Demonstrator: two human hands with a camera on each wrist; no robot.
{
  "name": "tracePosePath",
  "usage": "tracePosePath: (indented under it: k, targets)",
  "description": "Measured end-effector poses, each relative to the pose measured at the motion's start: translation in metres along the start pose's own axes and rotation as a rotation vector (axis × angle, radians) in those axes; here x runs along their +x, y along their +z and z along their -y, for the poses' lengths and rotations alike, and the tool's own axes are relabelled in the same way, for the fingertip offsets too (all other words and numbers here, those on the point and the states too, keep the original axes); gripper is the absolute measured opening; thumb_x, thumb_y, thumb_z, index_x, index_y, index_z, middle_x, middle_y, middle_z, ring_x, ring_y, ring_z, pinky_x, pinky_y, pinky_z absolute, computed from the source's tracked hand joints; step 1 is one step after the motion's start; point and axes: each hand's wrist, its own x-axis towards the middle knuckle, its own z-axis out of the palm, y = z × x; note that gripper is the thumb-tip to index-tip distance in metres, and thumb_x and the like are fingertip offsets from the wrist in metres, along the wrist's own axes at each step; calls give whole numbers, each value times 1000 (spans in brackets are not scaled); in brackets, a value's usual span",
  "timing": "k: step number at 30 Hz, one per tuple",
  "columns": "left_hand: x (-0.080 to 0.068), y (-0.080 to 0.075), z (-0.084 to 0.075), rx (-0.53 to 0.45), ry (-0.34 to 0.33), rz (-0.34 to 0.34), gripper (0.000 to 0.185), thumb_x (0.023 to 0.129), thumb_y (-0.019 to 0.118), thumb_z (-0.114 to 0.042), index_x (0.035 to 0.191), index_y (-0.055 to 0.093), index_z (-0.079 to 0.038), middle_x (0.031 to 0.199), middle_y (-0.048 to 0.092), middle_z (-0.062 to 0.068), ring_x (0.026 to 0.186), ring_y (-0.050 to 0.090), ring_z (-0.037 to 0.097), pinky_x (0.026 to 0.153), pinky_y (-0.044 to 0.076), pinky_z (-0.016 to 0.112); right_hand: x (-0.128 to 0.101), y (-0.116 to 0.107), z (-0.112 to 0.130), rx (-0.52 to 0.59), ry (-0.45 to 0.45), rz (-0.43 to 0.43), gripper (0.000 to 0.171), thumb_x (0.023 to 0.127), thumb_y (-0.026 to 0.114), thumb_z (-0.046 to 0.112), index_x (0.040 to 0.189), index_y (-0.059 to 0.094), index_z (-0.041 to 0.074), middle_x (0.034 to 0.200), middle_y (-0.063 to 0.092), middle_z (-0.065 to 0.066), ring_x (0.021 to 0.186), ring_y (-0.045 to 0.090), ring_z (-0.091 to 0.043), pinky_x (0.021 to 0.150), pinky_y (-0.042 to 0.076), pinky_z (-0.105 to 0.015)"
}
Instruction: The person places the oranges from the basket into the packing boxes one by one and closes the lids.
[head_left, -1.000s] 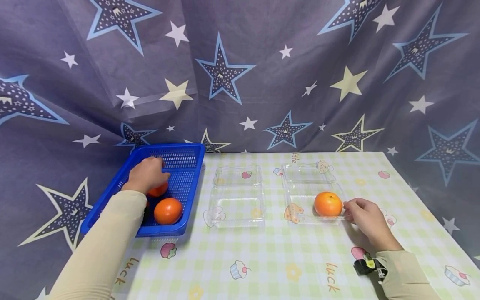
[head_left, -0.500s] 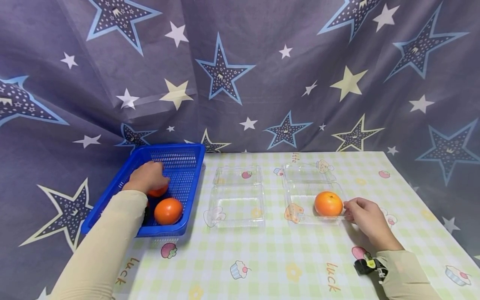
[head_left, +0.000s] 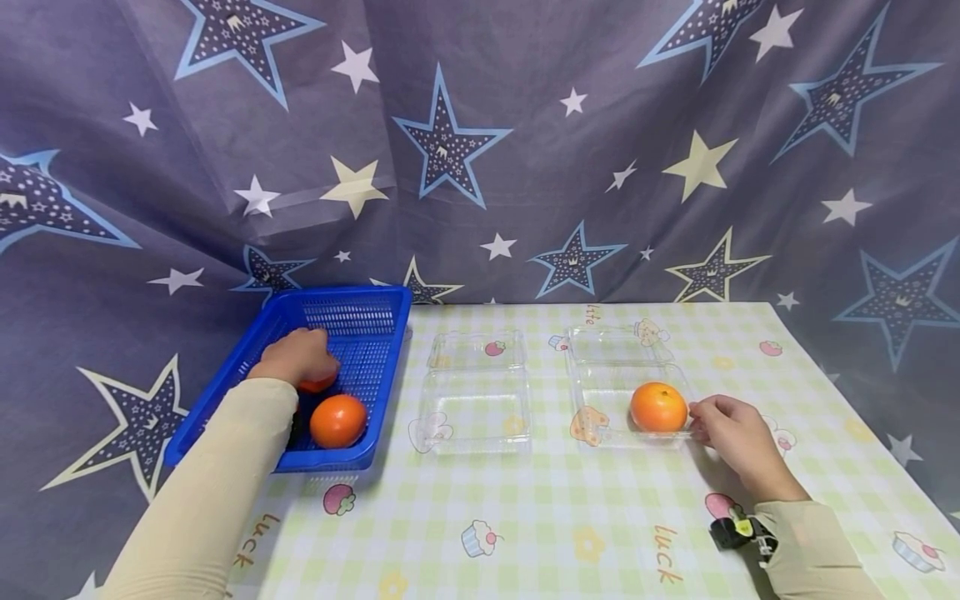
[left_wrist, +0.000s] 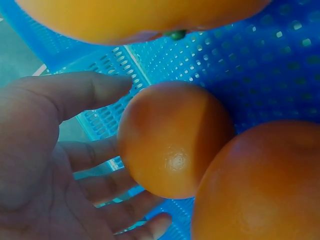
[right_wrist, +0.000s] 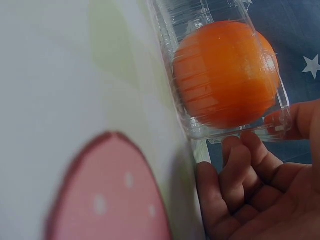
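Observation:
In the head view my left hand (head_left: 296, 357) reaches into a blue plastic basket (head_left: 401, 358), over an orange (head_left: 318, 382). The left wrist view shows the fingers spread around one side of an orange (left_wrist: 175, 142), the thumb straight beside its top; whether the thumb touches it I cannot tell. Another orange (head_left: 339, 422) sits nearer the basket's front. My right hand (head_left: 738, 442) pinches the front right corner of a clear plastic clamshell box (head_left: 600, 379) between thumb and fingers. One orange (head_left: 658, 407) rests in that box's front right corner, beside the fingertips.
A second clear clamshell box (head_left: 476, 408) lies open between the basket and the right-hand box. All stand on a checked tablecloth (head_left: 555, 500). A star-patterned curtain (head_left: 487, 100) hangs behind the table.
My left hand has sunk slightly lower over the orange in the basket. The right hand and both boxes have stayed in place.

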Motion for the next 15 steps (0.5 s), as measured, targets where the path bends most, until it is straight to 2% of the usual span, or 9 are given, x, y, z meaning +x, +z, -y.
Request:
tracePosePath:
  k: [9,15]
  targets:
    - [-2,1,-1,-12,-2,19,53,91,69,-21,132,54,8,114,61,28,93,58,40,84,54,56,0,0,0,2,-9,0,46,106,45,40,113,66,-1,104,67,-13,92,60,-24,73,53,-23]
    - [-4,-1,-1,-20,4,39,43,88,70,-21,120,57,5,102,59,22,87,57,37,76,51,47,0,0,0,2,-19,-3,45,106,45,38,112,66,-1,102,67,-13,91,59,-23,72,54,-23]
